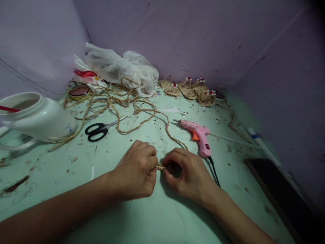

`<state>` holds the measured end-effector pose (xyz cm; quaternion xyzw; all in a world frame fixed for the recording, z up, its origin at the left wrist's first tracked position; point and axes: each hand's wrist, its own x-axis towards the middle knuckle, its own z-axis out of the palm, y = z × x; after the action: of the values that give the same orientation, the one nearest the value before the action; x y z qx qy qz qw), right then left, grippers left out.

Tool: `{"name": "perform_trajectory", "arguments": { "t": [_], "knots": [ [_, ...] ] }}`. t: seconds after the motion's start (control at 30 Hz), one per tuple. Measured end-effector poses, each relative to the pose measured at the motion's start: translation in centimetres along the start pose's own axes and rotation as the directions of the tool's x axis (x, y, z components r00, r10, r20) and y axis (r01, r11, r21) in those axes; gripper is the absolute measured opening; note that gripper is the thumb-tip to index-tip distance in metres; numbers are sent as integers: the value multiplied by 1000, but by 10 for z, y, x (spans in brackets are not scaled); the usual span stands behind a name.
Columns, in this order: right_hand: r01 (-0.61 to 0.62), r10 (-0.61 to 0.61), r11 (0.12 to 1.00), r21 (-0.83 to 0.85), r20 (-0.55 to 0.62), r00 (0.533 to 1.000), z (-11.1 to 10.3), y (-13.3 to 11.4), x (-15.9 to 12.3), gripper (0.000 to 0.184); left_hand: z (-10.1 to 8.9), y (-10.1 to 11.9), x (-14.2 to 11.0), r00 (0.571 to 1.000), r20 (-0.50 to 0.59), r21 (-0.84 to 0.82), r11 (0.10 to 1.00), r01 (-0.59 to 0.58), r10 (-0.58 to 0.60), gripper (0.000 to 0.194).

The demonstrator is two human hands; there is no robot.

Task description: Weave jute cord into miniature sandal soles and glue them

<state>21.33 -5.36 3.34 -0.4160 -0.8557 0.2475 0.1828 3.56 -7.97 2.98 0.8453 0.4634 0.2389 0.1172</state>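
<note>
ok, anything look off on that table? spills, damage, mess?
Mainly mess: scraps litter the green tabletop, with a dark clump at far left. The braided cord sprawls in loose, tangled-looking loops. The pink glue gun lies on its side, nozzle towards the cord. No spill visible.

2 forearms angled inward — left hand just beside right hand, fingers curled.
</note>
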Motion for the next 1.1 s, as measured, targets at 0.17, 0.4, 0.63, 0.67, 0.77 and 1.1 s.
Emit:
{"name": "perform_trajectory", "arguments": {
  "t": [0.17,0.4,0.63,0.67,0.77,1.1],
  "knots": [
    [-65,65,998,-9,18,998,2,-3,3,10,1,1,9,993,110,-38,998,57,-53,10],
    [32,-29,999,-19,125,992,-23,4,-3,28,1,1,6,994,85,-3,998,69,-68,6],
    [48,-20,987,-152,178,984,-42,10,-5,20,2,1,1,997,58,-23,999,48,-46,31],
    [44,-13,987,-158,195,981,-41,9,-4,19,2,0,1,999,35,-33,999,36,-35,28],
    [40,-4,985,-165,218,976,-39,6,-2,16,1,-2,0,994,-108,-107,994,20,-32,19],
    [85,-52,983,-160,198,979,-29,3,0,11,-22,-9,2,807,-230,-487,782,388,-543,32]
  ]
}}
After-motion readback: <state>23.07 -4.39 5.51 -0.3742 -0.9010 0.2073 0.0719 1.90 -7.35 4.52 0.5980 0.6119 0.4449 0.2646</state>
